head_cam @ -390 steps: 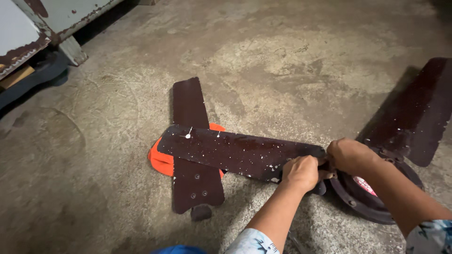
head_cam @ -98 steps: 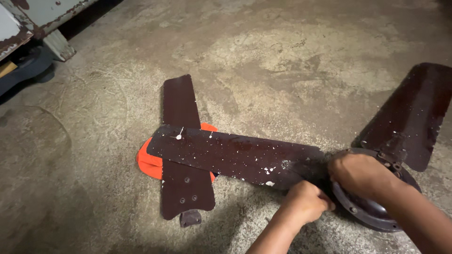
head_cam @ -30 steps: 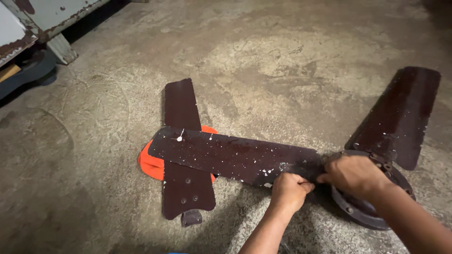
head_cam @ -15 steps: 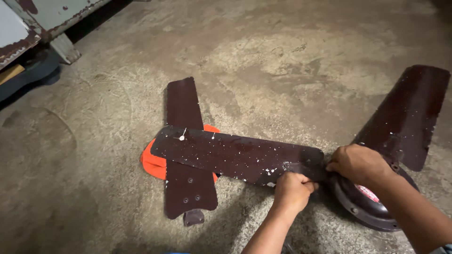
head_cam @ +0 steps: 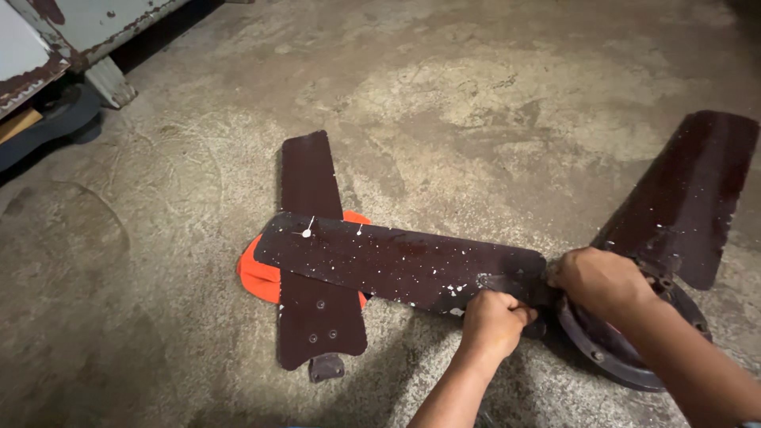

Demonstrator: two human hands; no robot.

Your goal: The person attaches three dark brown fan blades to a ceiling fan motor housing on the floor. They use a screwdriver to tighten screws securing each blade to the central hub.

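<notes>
Nearest the viewer, the left hand is curled into a closed fist around the root end of a long dark-brown metal fan blade flecked with white paint, which lies flat across the concrete floor. Just to its right, the right hand is cupped over the joint where that blade meets a round dark metal fan motor housing; whether its fingers pinch anything is hidden beneath the hand.

The held blade stretches leftward from the housing and crosses over a detached dark-brown metal fan blade, which lies lengthwise away from the viewer, its bolt holes and small bracket at the near end. Between these two blades and the floor sits a bright orange, rounded object, mostly covered, so that its kind cannot be told.

A third dark-brown fan blade rises from the housing toward the upper right.

Farthest away, at upper left, stands a pale, rust-edged metal cabinet on a short foot, with a dark blue rounded thing beneath it.
</notes>
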